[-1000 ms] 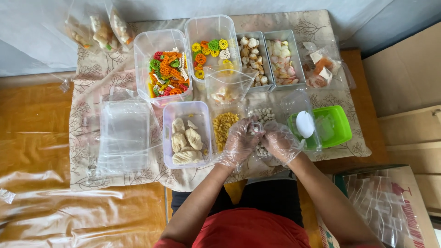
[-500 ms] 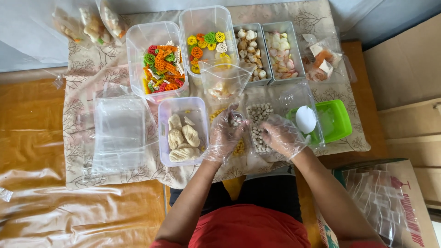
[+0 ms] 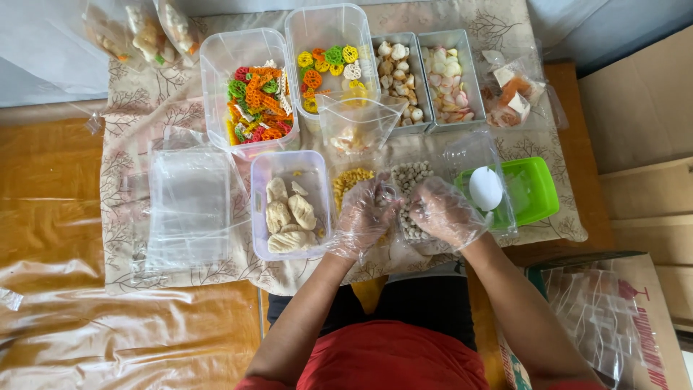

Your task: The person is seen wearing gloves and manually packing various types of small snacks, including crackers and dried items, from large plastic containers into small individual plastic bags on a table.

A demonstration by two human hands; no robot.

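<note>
Both hands wear thin clear plastic gloves and meet over the tray of small pale round pieces (image 3: 411, 189), which serves here as the landmark. The left hand (image 3: 363, 217) sits at the tray's left edge, over the heap of yellow snacks (image 3: 349, 183); its fingers curl inward near a small clear cup (image 3: 388, 193), though whether they actually grip it cannot be told. Half a second ago this hand was spread further left over the yellow heap, hiding most of it; now it has drawn back toward the tray and the heap shows again. The right hand (image 3: 446, 211) covers the tray's right side, fingers bent down into the pale pieces, clenched loosely; what it holds cannot be told. It has shifted slightly inward, closer to the left hand, as it was a second ago.

Just left of the tray, past the yellow heap, stands a clear tub of large pale crackers (image 3: 290, 209). Right of the tray lies a green container (image 3: 538, 189) with a white egg-shaped object (image 3: 485, 188) beside it. Behind the tray an open clear bag (image 3: 356, 123) stands upright, unchanged, with tubs of coloured flower-shaped crackers (image 3: 254, 101) beyond. Far left of the tray rests a stack of empty clear bags (image 3: 189, 206).
</note>
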